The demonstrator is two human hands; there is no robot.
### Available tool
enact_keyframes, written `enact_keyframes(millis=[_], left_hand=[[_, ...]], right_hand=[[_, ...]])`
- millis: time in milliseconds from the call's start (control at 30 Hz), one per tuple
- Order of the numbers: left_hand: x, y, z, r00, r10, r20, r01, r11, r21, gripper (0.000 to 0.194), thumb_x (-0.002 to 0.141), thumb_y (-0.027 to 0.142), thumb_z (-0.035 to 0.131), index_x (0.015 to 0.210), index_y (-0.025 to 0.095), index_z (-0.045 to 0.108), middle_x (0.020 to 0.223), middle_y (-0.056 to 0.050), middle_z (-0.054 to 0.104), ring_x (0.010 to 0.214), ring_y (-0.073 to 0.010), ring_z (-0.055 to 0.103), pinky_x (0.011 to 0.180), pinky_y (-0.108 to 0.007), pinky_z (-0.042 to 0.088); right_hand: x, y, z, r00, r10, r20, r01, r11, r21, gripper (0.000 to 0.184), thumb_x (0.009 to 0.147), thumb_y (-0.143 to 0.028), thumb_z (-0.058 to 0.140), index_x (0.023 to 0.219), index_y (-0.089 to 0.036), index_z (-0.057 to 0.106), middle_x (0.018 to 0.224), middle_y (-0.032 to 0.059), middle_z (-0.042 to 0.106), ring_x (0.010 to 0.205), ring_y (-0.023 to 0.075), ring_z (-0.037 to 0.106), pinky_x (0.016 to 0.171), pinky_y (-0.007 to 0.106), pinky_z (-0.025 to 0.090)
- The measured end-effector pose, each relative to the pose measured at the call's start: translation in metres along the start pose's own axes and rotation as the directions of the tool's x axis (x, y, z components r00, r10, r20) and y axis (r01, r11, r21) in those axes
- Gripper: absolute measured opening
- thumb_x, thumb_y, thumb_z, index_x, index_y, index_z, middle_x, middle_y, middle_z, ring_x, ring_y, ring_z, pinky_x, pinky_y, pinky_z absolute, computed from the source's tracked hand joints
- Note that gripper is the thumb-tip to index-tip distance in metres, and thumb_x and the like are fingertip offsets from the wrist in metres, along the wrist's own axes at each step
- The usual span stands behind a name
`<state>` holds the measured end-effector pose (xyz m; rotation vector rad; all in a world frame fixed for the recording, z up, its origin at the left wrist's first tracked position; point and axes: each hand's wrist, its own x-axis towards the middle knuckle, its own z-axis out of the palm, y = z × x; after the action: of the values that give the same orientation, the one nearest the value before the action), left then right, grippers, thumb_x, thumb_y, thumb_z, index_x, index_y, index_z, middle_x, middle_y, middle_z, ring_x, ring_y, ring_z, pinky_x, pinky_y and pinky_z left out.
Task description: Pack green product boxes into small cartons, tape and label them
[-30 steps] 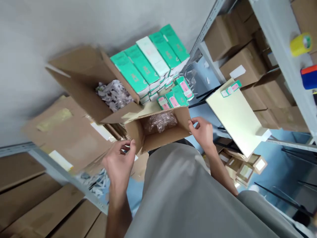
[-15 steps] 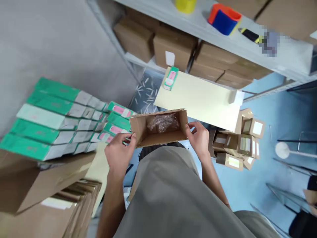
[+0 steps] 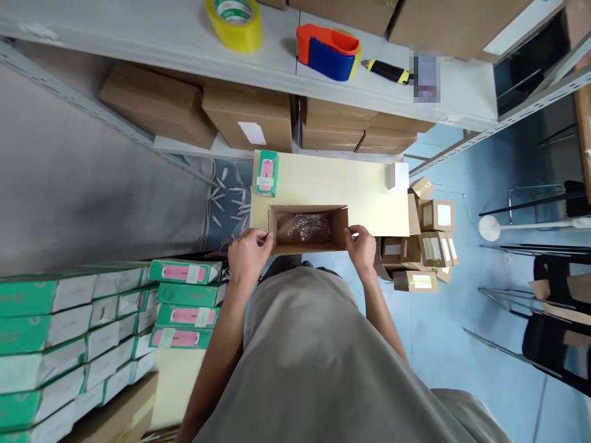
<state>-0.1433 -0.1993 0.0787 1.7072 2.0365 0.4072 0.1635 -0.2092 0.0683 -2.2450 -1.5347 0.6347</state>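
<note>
I hold an open brown cardboard box [image 3: 306, 247] by its two ends, just above the near edge of a pale yellow table [image 3: 332, 184]. My left hand [image 3: 248, 255] grips the box's left end and my right hand [image 3: 361, 247] grips its right end. Inside the box lies a crumpled clear plastic bag [image 3: 305, 226]. A small green carton with a pink label [image 3: 266, 173] stands on the table's left corner, just beyond the box.
Stacks of green and white cartons [image 3: 96, 320] fill the lower left. A shelf above holds a yellow tape roll [image 3: 234, 21], an orange-blue tape dispenser [image 3: 327, 50] and a utility knife [image 3: 385, 71]. Brown boxes [image 3: 249, 114] sit under it. Small windowed boxes [image 3: 429, 246] lie right of the table.
I have turned from the green carton stacks toward the shelf and table, carrying the open box with me. It now hangs over the table's near edge, both hands still on its ends.
</note>
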Motion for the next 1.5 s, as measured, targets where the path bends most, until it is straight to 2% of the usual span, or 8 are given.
enact_keyframes(millis=[167,367,533,1067,1200,1300,1400,1500], left_hand=[[0.062,-0.003,0.014,0.993,0.035,0.115,-0.033,0.999,-0.016,0.021,0.102,0.039,0.068,0.097,0.023,0.082,0.107,-0.011,0.087,0.097,-0.0313,0.082,0.084,-0.037,0.056],[0.108,-0.014,0.021,0.975,0.063,0.214,-0.055,0.997,-0.045,0.021,0.102,0.038,0.068,0.098,0.023,0.082,0.108,-0.012,0.088,0.101,-0.0320,0.082,0.090,-0.038,0.057],[0.129,-0.017,0.021,0.969,0.008,0.248,0.009,0.998,-0.068,0.023,0.102,0.039,0.068,0.099,0.021,0.082,0.104,-0.012,0.088,0.100,-0.0309,0.083,0.091,-0.037,0.058],[0.190,0.014,0.026,0.967,0.030,0.254,-0.024,0.999,-0.027,0.025,0.105,0.037,0.063,0.104,0.021,0.082,0.114,-0.013,0.087,0.107,-0.0309,0.082,0.094,-0.036,0.056],[0.203,0.018,0.029,0.965,0.042,0.259,-0.028,0.998,-0.058,0.027,0.105,0.041,0.063,0.104,0.022,0.082,0.113,-0.014,0.087,0.109,-0.0322,0.082,0.096,-0.037,0.057],[0.215,0.009,0.038,0.983,0.000,0.182,0.016,0.996,-0.086,0.039,0.106,0.051,0.063,0.119,0.018,0.079,0.126,-0.019,0.083,0.124,-0.0349,0.078,0.108,-0.041,0.056],[0.230,-0.004,0.058,0.985,-0.167,0.051,0.168,0.986,-0.005,0.069,0.098,0.051,0.074,0.150,0.006,0.063,0.153,-0.032,0.067,0.150,-0.0432,0.061,0.126,-0.051,0.046],[0.241,-0.011,0.084,0.934,-0.338,0.116,0.332,0.940,0.074,0.096,0.087,0.045,0.085,0.160,-0.003,0.045,0.161,-0.044,0.053,0.156,-0.0523,0.053,0.126,-0.059,0.045]], right_hand=[[0.038,-0.008,0.016,0.994,0.109,-0.012,-0.109,0.993,-0.043,0.028,0.107,-0.040,0.058,0.102,-0.021,0.079,0.109,0.0124,0.085,0.086,0.0264,0.074,0.080,0.035,0.051],[0.060,-0.022,0.031,0.984,0.172,-0.038,-0.174,0.983,-0.066,0.028,0.109,-0.037,0.058,0.106,-0.020,0.080,0.114,0.0134,0.086,0.100,0.0279,0.078,0.088,0.036,0.053],[0.080,-0.028,0.031,0.977,0.209,-0.040,-0.212,0.974,-0.082,0.027,0.109,-0.034,0.059,0.107,-0.018,0.081,0.115,0.0144,0.086,0.096,0.0275,0.077,0.087,0.035,0.052],[0.160,-0.037,0.020,0.984,0.176,-0.039,-0.179,0.979,-0.097,0.027,0.110,-0.030,0.058,0.109,-0.017,0.082,0.116,0.0153,0.086,0.097,0.0276,0.076,0.085,0.035,0.049],[0.174,-0.040,0.016,0.984,0.176,-0.002,-0.176,0.981,-0.085,0.022,0.108,-0.029,0.060,0.107,-0.020,0.081,0.116,0.0135,0.086,0.097,0.0270,0.076,0.083,0.035,0.049],[0.174,-0.040,0.013,0.984,0.177,0.029,-0.174,0.982,-0.078,0.018,0.106,-0.028,0.063,0.107,-0.022,0.080,0.116,0.0120,0.086,0.099,0.0268,0.076,0.083,0.035,0.050],[0.167,-0.041,0.008,0.983,0.177,0.044,-0.174,0.983,-0.060,0.016,0.106,-0.033,0.067,0.108,-0.022,0.079,0.116,0.0103,0.086,0.100,0.0266,0.077,0.084,0.035,0.051],[0.160,-0.043,0.001,0.984,0.173,0.045,-0.172,0.984,-0.037,0.018,0.107,-0.037,0.067,0.108,-0.023,0.078,0.116,0.0092,0.086,0.101,0.0267,0.077,0.085,0.036,0.052]])
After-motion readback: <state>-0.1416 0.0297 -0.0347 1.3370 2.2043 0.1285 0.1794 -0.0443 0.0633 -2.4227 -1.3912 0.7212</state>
